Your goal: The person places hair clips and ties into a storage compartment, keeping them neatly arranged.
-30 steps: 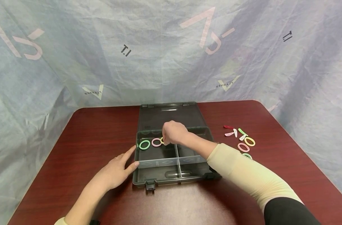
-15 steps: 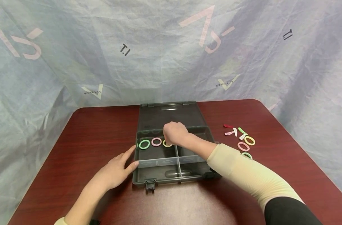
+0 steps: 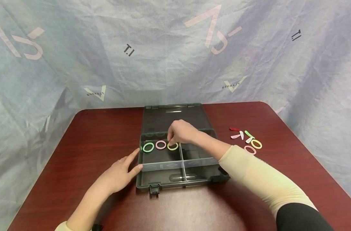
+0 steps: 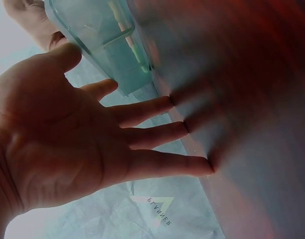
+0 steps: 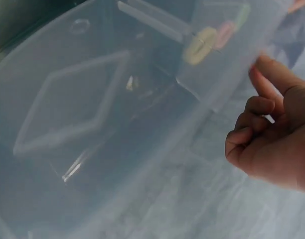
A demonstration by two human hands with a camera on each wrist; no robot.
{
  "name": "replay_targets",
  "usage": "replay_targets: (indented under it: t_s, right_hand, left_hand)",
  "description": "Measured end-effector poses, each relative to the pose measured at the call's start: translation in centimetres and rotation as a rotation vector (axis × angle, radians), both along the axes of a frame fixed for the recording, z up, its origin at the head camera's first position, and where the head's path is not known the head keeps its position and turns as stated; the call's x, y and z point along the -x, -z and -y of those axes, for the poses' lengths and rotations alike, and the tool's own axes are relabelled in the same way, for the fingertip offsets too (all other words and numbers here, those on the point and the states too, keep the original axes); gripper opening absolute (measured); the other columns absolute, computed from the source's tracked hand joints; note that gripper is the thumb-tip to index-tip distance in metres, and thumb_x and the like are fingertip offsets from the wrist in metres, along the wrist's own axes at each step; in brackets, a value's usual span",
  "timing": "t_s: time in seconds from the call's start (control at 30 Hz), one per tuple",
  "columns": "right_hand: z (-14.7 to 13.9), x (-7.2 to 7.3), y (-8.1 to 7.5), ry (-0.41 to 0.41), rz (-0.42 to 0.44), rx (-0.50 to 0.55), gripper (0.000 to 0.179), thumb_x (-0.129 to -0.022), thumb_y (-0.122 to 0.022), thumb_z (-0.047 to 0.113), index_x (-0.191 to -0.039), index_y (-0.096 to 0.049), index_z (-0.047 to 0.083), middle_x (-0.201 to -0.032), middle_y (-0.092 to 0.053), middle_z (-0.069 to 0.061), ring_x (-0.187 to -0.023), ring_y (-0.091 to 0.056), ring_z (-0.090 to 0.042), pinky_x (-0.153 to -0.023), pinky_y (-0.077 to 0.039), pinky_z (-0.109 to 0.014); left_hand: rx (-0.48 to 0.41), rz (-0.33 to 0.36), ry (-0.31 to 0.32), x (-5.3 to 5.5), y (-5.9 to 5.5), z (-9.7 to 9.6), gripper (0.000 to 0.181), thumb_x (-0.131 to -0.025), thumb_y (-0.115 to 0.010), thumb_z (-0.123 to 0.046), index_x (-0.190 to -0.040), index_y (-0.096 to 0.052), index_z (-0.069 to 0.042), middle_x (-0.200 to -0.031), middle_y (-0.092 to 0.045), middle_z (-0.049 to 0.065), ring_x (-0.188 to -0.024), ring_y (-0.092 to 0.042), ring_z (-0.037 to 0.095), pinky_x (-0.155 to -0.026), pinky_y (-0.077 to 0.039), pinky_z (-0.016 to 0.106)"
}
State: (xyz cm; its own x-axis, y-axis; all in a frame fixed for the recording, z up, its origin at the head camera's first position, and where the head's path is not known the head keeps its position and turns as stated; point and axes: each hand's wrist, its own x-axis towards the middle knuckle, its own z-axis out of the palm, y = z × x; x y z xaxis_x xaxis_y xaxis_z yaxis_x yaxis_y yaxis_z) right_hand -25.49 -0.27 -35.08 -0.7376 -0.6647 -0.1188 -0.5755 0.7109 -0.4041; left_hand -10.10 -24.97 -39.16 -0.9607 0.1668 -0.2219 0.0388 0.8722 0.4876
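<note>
Up comes the right hand [image 3: 182, 132], slightly higher than half a second ago, thumb and fingers loosely curled, gripping nothing I can see. And the yellow ring [image 3: 173, 149] lies in the far-left compartment of the box [image 3: 169, 187], right of the pink ring [image 3: 161, 149], with the green ring [image 3: 148, 152] nearest the left edge. There the left hand [image 3: 117, 175] rests, fingers spread. Best technique, I'd judge: lift straight up, fingertips clear of ring and divider [image 3: 181, 155], left side lightly braced.
</note>
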Motion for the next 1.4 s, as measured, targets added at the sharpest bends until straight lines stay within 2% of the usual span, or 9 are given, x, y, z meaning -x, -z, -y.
replay_targets:
  t_s: [0.13, 0.33, 0.47, 0.73, 0.9, 1.13, 1.3, 1.4]
  right_hand:
    - [-1.0, 0.3, -1.3, 0.011, 0.019, 0.055, 0.009, -0.084, -0.085, 0.02, -0.081, -0.077, 0.02, -0.08, -0.069, 0.007, -0.073, -0.056, -0.013, -0.071, -0.048, -0.031]
    - [-3.3, 0.8, -2.9, 0.056, 0.033, 0.142, 0.006, -0.085, -0.083, 0.019, -0.086, -0.078, 0.018, -0.067, -0.061, 0.002, -0.063, -0.047, -0.014, -0.065, -0.042, -0.031]
    - [-5.0, 1.0, -3.3, 0.085, 0.041, 0.171, 0.005, -0.086, -0.083, 0.02, -0.088, -0.079, 0.018, -0.066, -0.054, 0.003, -0.064, -0.042, -0.013, -0.063, -0.038, -0.031]
    - [-7.9, 1.2, -3.2, 0.167, 0.076, 0.187, 0.007, -0.087, -0.082, 0.024, -0.092, -0.079, 0.021, -0.064, -0.045, 0.003, -0.063, -0.036, -0.014, -0.061, -0.035, -0.032]
    - [-9.3, 1.1, -3.0, 0.198, 0.095, 0.216, 0.006, -0.089, -0.081, 0.025, -0.092, -0.078, 0.021, -0.063, -0.043, 0.003, -0.058, -0.035, -0.015, -0.061, -0.037, -0.033]
    - [-11.2, 1.4, -2.9, 0.228, 0.075, 0.251, 0.01, -0.09, -0.079, 0.028, -0.096, -0.078, 0.02, -0.063, -0.05, 0.001, -0.058, -0.038, -0.014, -0.06, -0.038, -0.034]
    - [-13.1, 1.5, -2.6, 0.269, 0.058, 0.242, 0.012, -0.091, -0.078, 0.027, -0.098, -0.078, 0.017, -0.065, -0.054, -0.001, -0.059, -0.041, -0.016, -0.056, -0.037, -0.033]
    - [-14.2, 1.4, -2.2, 0.299, 0.058, 0.236, 0.012, -0.091, -0.078, 0.026, -0.097, -0.077, 0.015, -0.069, -0.059, -0.001, -0.063, -0.045, -0.017, -0.058, -0.039, -0.033]
  left_hand:
    - [-0.007, 0.003, 0.009, 0.0, -0.1, -0.1, 0.074, -0.104, -0.047, -0.056, -0.163, -0.022, -0.019, -0.153, -0.038, 0.03, -0.139, -0.035, 0.055, -0.105, -0.031, 0.071]
    - [-0.005, -0.006, 0.018, 0.0, -0.2, -0.1, 0.074, -0.104, -0.046, -0.056, -0.163, -0.023, -0.018, -0.153, -0.039, 0.03, -0.138, -0.036, 0.055, -0.105, -0.033, 0.07]
    - [0.0, 0.002, 0.009, -0.1, -0.1, -0.1, 0.074, -0.104, -0.047, -0.055, -0.163, -0.023, -0.018, -0.153, -0.038, 0.03, -0.139, -0.036, 0.054, -0.106, -0.032, 0.07]
    - [0.005, -0.005, 0.013, 0.0, -0.1, -0.1, 0.074, -0.104, -0.046, -0.056, -0.163, -0.023, -0.017, -0.152, -0.039, 0.032, -0.137, -0.037, 0.055, -0.105, -0.033, 0.07]
    - [0.0, -0.005, 0.017, 0.0, -0.1, 0.0, 0.075, -0.104, -0.045, -0.057, -0.163, -0.022, -0.017, -0.152, -0.038, 0.032, -0.137, -0.037, 0.056, -0.104, -0.033, 0.07]
    - [0.007, -0.011, 0.019, 0.0, -0.2, 0.1, 0.076, -0.104, -0.044, -0.059, -0.163, -0.023, -0.017, -0.152, -0.038, 0.032, -0.137, -0.036, 0.056, -0.103, -0.034, 0.071]
    - [0.004, -0.006, 0.017, 0.0, -0.3, 0.0, 0.075, -0.104, -0.045, -0.058, -0.163, -0.022, -0.017, -0.153, -0.038, 0.032, -0.138, -0.036, 0.056, -0.104, -0.033, 0.07]
    - [0.003, 0.0, 0.013, -0.1, -0.2, 0.0, 0.075, -0.104, -0.045, -0.058, -0.163, -0.022, -0.017, -0.153, -0.038, 0.031, -0.138, -0.036, 0.055, -0.104, -0.033, 0.07]
